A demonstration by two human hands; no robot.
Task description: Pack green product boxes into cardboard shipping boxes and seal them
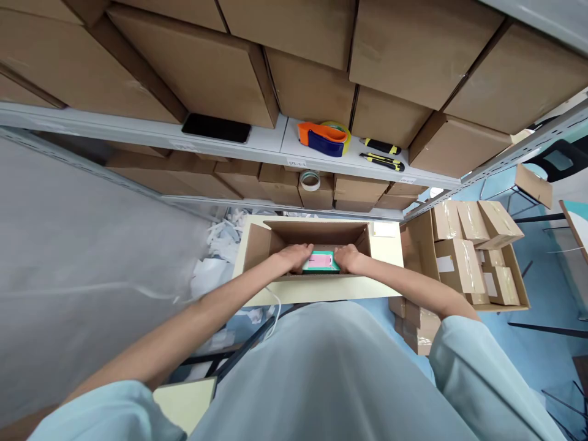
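Note:
An open cardboard box (316,233) stands on a pale yellow table (386,251) in front of me. Inside it is a small pink and green package (320,261). My left hand (294,257) grips the package's left end, and my right hand (350,258) grips its right end. Both hands reach down into the box with fingers curled around the package's edges. The fingertips and the package's underside are partly hidden.
Shelves of cardboard boxes (312,79) rise ahead; on one lie a black phone (215,127), a tape dispenser (324,138) and two utility knives (382,162). A tape roll (309,180) sits lower. Rightward stands a large carton (519,294) of taped boxes; leftward, white paper scraps (223,242).

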